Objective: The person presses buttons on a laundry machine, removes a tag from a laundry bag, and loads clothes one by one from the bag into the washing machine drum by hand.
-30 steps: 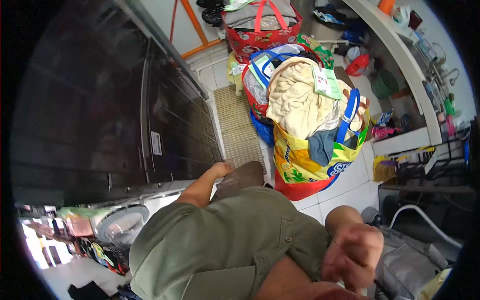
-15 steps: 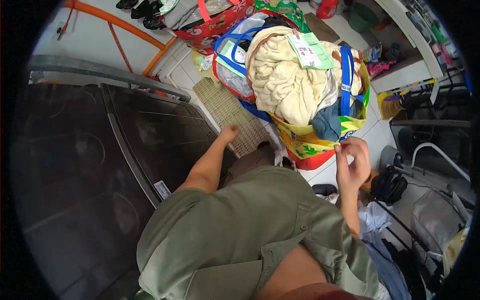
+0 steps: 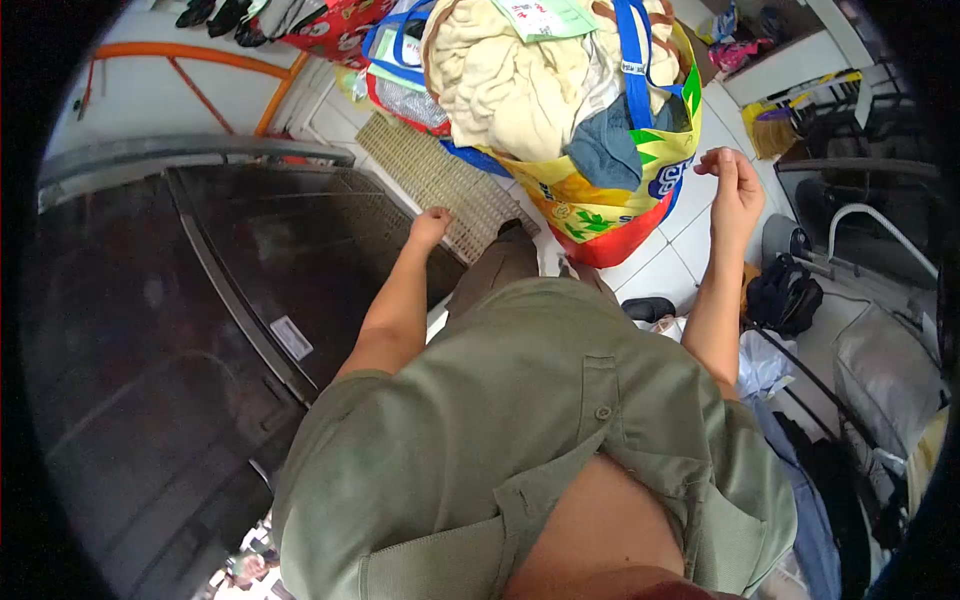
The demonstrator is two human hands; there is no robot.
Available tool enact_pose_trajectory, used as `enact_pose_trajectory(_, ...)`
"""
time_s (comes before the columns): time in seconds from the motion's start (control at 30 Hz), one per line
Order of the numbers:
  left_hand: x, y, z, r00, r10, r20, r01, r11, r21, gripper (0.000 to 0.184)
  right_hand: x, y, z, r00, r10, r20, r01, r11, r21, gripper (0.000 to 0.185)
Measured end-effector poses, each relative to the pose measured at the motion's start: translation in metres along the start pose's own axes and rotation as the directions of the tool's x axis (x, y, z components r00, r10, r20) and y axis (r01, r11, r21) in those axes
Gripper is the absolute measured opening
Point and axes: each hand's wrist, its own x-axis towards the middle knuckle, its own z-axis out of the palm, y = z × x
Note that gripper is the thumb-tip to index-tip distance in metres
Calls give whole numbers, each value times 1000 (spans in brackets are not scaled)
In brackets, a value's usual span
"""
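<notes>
My left hand (image 3: pixel 431 228) hangs beside the dark appliance with its fingers curled in, and nothing shows in it. The woven mat (image 3: pixel 432 180) on the floor is nearest to it. Out to the right, my right hand (image 3: pixel 735 195) is raised with fingers loosely bent and apart, holding nothing I can see. To its left stands a yellow and red shopping bag (image 3: pixel 600 218) with blue handles. Cream fabric (image 3: pixel 515 90) bulges from its top beside a blue-grey cloth (image 3: pixel 607 145). A pale green paper tag (image 3: pixel 545 17) with handwriting lies on the fabric.
The dark appliance (image 3: pixel 300 235) fills the left side, near an orange metal bar (image 3: pixel 190 48). A red patterned bag (image 3: pixel 340 30) stands behind. To the right are a broom head (image 3: pixel 773 137), a black bundle (image 3: pixel 785 295), a plastic bag (image 3: pixel 762 362) and a dark shoe (image 3: pixel 648 309).
The view has shifted, so the bags sit higher and further left in it. My right hand has moved outward, away from the yellow bag. My left hand remains curled near the mat.
</notes>
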Motion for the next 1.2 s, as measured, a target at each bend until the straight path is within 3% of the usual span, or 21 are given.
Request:
enact_pose_trajectory(0.07,-23,-20,19,999,-33,37,29,995,98,36,1,7,-13,996,77,41,-78,997,28,20)
enact_pose_trajectory(0.17,-56,-53,53,996,-84,13,82,990,114,35,-6,26,-39,972,207,112,-209,978,2,19)
enact_pose_trajectory(0.2,-64,-71,63,995,-70,65,70,998,1,35,-8,30,-45,948,285,140,-288,958,-1,20)
enact_pose_trajectory(0.23,-70,-86,72,989,-103,107,99,994,42,36,-10,32,-49,919,359,165,-363,932,-4,21)
enact_pose_trajectory(0.33,-97,-128,93,989,-109,101,108,994,15,34,-4,33,-63,923,366,118,-374,926,53,22)
enact_pose_trajectory(0.4,-110,-152,103,952,-276,129,291,950,-115,35,7,35,-72,938,347,20,-345,924,164,21)
enact_pose_trajectory(0.47,-102,-215,121,972,-191,137,173,976,133,38,18,28,-76,937,348,-14,-336,913,232,20)
enact_pose_trajectory(0.53,-115,-220,122,943,-269,197,214,942,259,37,25,18,-78,933,359,-24,-333,888,317,18)
enact_pose_trajectory(0.6,-124,-213,120,912,-345,220,283,920,272,36,28,14,-79,940,341,16,-326,883,338,18)
enact_pose_trajectory(0.73,-116,-190,104,915,-347,205,329,937,114,34,22,16,-77,935,352,54,-346,860,374,17)
enact_pose_trajectory(0.8,-101,-166,87,941,-291,172,316,939,-137,33,19,22,-74,912,408,44,-394,841,370,16)
enact_pose_trajectory(0.83,-102,-140,71,961,-231,153,268,919,-290,32,16,28,-74,912,409,44,-395,840,373,16)
enact_pose_trajectory(0.9,-110,-51,41,929,-367,-39,323,860,-394,29,18,37,-69,900,434,44,-423,845,328,15)
enact_pose_trajectory(0.97,-67,-34,18,967,-232,-105,155,864,-480,28,20,37,-55,896,443,3,-428,864,264,15)
enact_pose_trajectory(1.03,-10,-22,-4,934,8,-356,-221,797,-562,29,26,33,-34,907,421,5,-414,888,199,14)
enact_pose_trajectory(1.1,30,17,-33,817,190,-545,-424,838,-342,35,35,36,-11,933,356,45,-358,919,163,14)
enact_pose_trajectory(1.2,31,122,-78,748,283,-600,-512,821,-252,39,55,37,32,961,273,42,-273,962,2,16)
